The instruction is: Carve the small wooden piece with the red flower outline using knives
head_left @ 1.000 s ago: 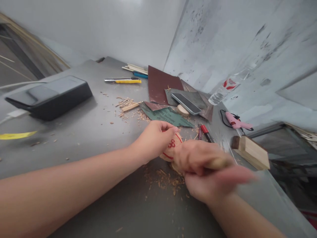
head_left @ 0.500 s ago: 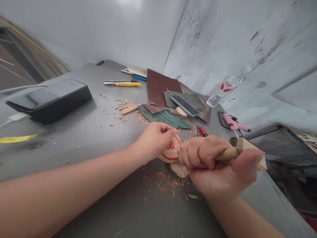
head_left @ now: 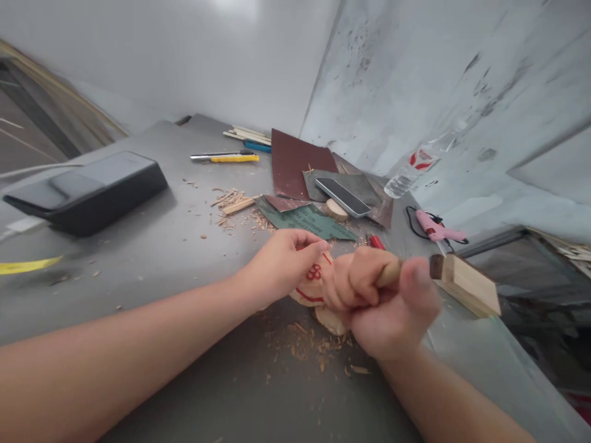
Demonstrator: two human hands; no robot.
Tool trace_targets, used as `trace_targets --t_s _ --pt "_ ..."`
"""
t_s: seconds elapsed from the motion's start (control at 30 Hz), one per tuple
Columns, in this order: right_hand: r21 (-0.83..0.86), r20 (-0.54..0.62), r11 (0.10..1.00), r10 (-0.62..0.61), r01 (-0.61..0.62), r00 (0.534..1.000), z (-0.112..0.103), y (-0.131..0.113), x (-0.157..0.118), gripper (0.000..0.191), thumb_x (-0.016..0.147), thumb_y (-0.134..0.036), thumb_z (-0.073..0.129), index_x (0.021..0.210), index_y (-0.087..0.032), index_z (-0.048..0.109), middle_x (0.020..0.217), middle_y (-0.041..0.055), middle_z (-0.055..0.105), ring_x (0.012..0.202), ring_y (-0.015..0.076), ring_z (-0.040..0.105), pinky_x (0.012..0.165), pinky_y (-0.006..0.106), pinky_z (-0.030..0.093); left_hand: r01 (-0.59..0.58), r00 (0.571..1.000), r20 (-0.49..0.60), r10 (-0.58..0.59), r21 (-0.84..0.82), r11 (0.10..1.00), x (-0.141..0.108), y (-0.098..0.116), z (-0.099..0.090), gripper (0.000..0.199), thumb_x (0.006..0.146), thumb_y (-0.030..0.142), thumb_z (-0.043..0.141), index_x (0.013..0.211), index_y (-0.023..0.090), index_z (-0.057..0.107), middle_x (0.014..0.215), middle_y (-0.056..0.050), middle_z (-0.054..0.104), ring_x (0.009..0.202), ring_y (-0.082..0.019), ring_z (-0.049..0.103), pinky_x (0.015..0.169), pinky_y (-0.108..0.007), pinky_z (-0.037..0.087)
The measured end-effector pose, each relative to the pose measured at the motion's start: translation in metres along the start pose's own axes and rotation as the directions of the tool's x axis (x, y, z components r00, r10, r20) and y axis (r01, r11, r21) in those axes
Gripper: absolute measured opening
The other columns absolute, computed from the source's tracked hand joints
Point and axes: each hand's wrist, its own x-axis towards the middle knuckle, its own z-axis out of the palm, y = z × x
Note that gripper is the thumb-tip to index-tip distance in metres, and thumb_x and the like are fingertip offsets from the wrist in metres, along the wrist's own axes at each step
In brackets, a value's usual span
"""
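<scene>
My left hand (head_left: 285, 266) is closed on a round wood slice (head_left: 310, 290), thumb and fingers pinching its far edge. The slice bears a flower and a border line in red. Against its right side, my right hand (head_left: 381, 295) is wrapped round a wooden-handled tool (head_left: 391, 272). Only the handle's end shows between thumb and fingers; the working tip is hidden behind the fist, so its exact kind cannot be told. Another pale wood piece (head_left: 331, 320) lies under the near edge of the slice, with wood shavings (head_left: 307, 347) scattered in front.
Green sandpaper (head_left: 314, 223), a phone (head_left: 342, 197) and brown sandpaper (head_left: 300, 163) lie beyond my hands. A yellow utility knife (head_left: 226, 157) is farther back. To the right are a wooden block (head_left: 468, 286), a pink glue gun (head_left: 436, 227) and a bottle (head_left: 418, 163). A black device (head_left: 92, 191) stands left.
My right hand has moved left and tilted, with less of the tool's handle showing, and the wooden block at the right is more exposed. My left hand keeps its hold on the slice.
</scene>
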Motion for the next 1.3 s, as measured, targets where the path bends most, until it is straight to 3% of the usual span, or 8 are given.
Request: trace_targets --t_s 0.13,0.3,0.63,0.8,0.97,1.07,1.2,1.3 --pt "0.287 0.017 0.958 0.005 -0.010 1.000 -0.021 -0.010 0.006 0.060 0.099 -0.064 0.050 0.059 -0.023 0.033 0.050 -0.0060 0.021 0.038 0.0096 0.017 0.037 0.028 0.019 -0.062 0.998 0.027 0.063 -0.044 0.997 0.003 -0.006 -0.005 0.021 0.088 0.037 0.072 0.088 0.016 0.071 0.082 -0.004 0.072 0.072 -0.015 0.063 0.068 -0.027 0.050" --pt "0.320 -0.069 0.947 0.042 -0.018 0.997 -0.027 -0.003 0.006 0.057 0.099 -0.061 0.058 0.060 -0.023 0.042 0.052 -0.0056 0.026 0.044 0.0107 0.022 0.043 0.029 0.017 -0.037 0.998 0.055 0.043 -0.099 0.994 -0.005 -0.002 -0.011 0.023 0.083 0.034 0.077 0.100 0.019 0.074 0.095 -0.005 0.077 0.078 -0.016 0.068 0.071 -0.028 0.053" --pt "0.090 -0.109 0.995 0.050 -0.041 0.993 -0.026 0.016 0.005 0.051 0.106 -0.057 0.051 0.069 -0.022 0.046 0.066 -0.0037 0.039 0.054 0.0112 0.033 0.052 0.030 0.027 0.019 0.997 0.079 -0.002 -0.209 0.978 -0.012 0.008 -0.013 0.051 0.079 0.031 0.085 0.123 0.019 0.061 0.102 -0.009 0.079 0.082 -0.021 0.075 0.074 -0.032 0.059" --pt "0.017 -0.118 0.998 0.065 -0.064 0.991 -0.029 0.013 0.005 0.050 0.108 -0.055 0.049 0.072 -0.021 0.048 0.068 -0.0039 0.043 0.057 0.0101 0.038 0.054 0.028 0.032 0.020 0.991 0.132 0.005 -0.193 0.981 -0.012 0.006 -0.016 0.048 0.082 0.033 0.084 0.121 0.020 0.059 0.103 -0.008 0.079 0.082 -0.019 0.074 0.074 -0.031 0.059" --pt "-0.076 -0.161 0.990 0.103 -0.116 0.982 -0.032 0.020 0.007 0.049 0.105 -0.058 0.052 0.073 -0.022 0.046 0.062 -0.0056 0.042 0.054 0.0102 0.039 0.053 0.028 0.032 -0.080 0.987 0.135 0.089 -0.075 0.994 -0.018 0.005 -0.013 0.033 0.092 0.036 0.072 0.118 0.021 0.059 0.105 -0.006 0.076 0.091 -0.020 0.072 0.082 -0.032 0.057" --pt "-0.189 -0.195 0.973 0.096 -0.133 0.976 -0.033 0.023 0.007 0.049 0.106 -0.059 0.050 0.074 -0.023 0.044 0.063 -0.0051 0.044 0.056 0.0112 0.040 0.055 0.029 0.033 -0.183 0.979 0.111 0.171 0.102 0.978 -0.020 0.006 -0.012 0.027 0.095 0.036 0.066 0.117 0.022 0.060 0.105 -0.006 0.075 0.095 -0.022 0.072 0.083 -0.033 0.056" --pt "-0.295 -0.210 0.947 0.068 -0.130 0.975 -0.037 0.022 0.008 0.046 0.107 -0.056 0.048 0.076 -0.023 0.045 0.068 -0.0042 0.043 0.063 0.0130 0.040 0.060 0.030 0.033 -0.399 0.917 0.197 0.347 0.424 0.813 -0.022 0.011 -0.015 0.021 0.099 0.035 0.056 0.116 0.024 0.063 0.113 -0.007 0.075 0.101 -0.024 0.071 0.089 -0.036 0.053" --pt "-0.368 -0.205 0.921 0.054 -0.128 0.977 -0.040 0.020 0.010 0.036 0.109 -0.049 0.047 0.085 -0.023 0.049 0.075 -0.0036 0.044 0.070 0.0142 0.041 0.067 0.030 0.035 -0.530 0.848 0.300 0.437 0.523 0.668 -0.025 0.014 -0.018 0.024 0.103 0.032 0.049 0.121 0.024 0.062 0.120 -0.007 0.075 0.107 -0.023 0.069 0.094 -0.034 0.049"
